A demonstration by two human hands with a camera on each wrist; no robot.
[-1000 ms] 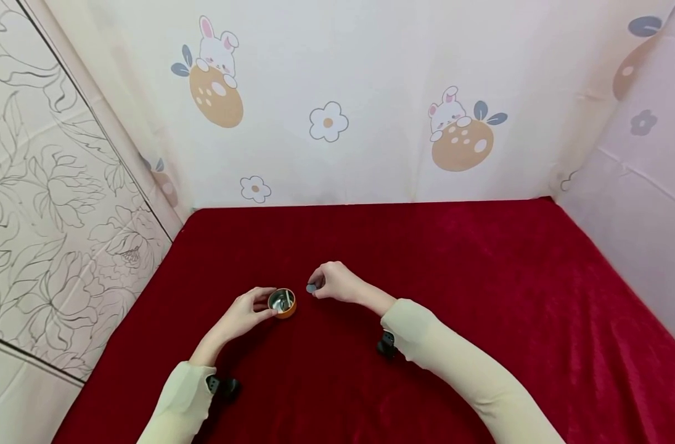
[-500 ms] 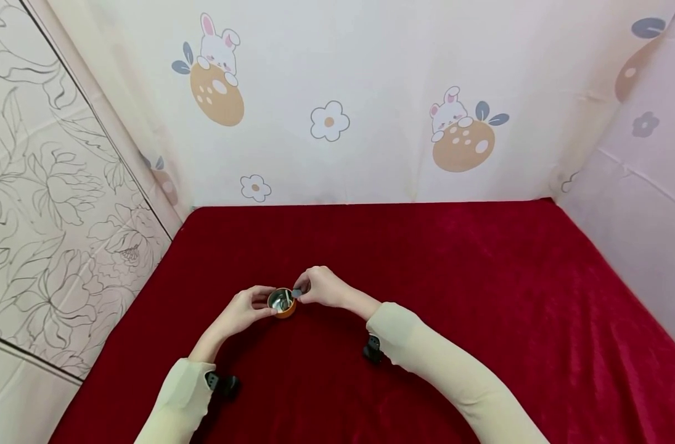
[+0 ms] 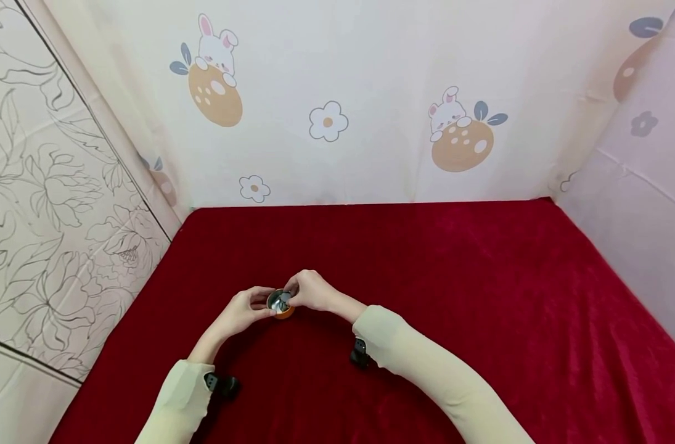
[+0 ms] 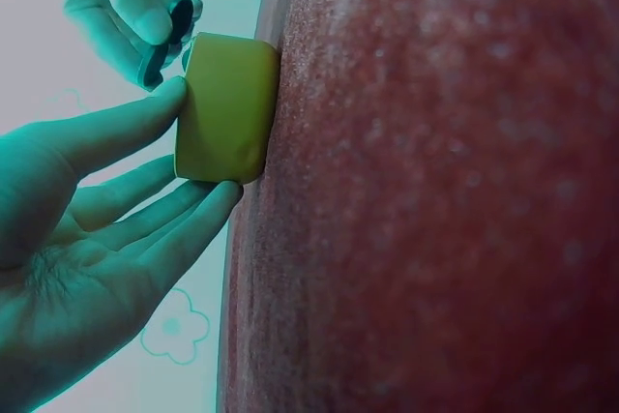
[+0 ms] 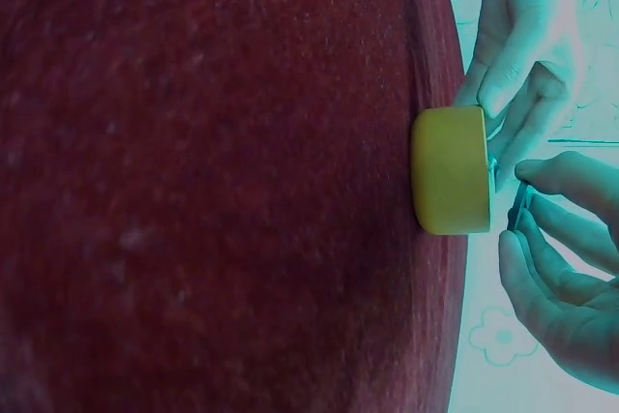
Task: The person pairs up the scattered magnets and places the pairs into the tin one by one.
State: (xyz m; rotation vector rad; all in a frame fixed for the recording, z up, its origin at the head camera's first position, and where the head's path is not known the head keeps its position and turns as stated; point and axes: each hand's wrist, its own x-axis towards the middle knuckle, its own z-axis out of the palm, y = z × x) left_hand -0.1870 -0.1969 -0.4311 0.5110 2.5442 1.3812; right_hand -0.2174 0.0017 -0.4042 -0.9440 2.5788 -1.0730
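A small round bowl point(image 3: 283, 316), orange outside and shiny metallic inside, stands upright on the red cloth. My left hand point(image 3: 241, 313) holds it from the left, thumb on one side and fingers on the other; in the left wrist view its yellowish wall point(image 4: 227, 108) lies between them. Over the bowl's right rim is my right hand point(image 3: 315, 291), pinching a small flat dark-grey piece point(image 3: 285, 296). In the right wrist view this thin piece point(image 5: 519, 205) is just off the bowl's mouth, apart from it. The bowl's contents are mostly hidden.
Red velvety cloth point(image 3: 454, 277) covers the table all round the hands. A pale curtain point(image 3: 381, 74) with rabbit and flower prints hangs behind it. At the left stands a panel point(image 3: 54, 185) with line-drawn flowers.
My right hand has moved left with the grey piece, from beside the bowl to over its opening. The left hand and the bowl have stayed in place.
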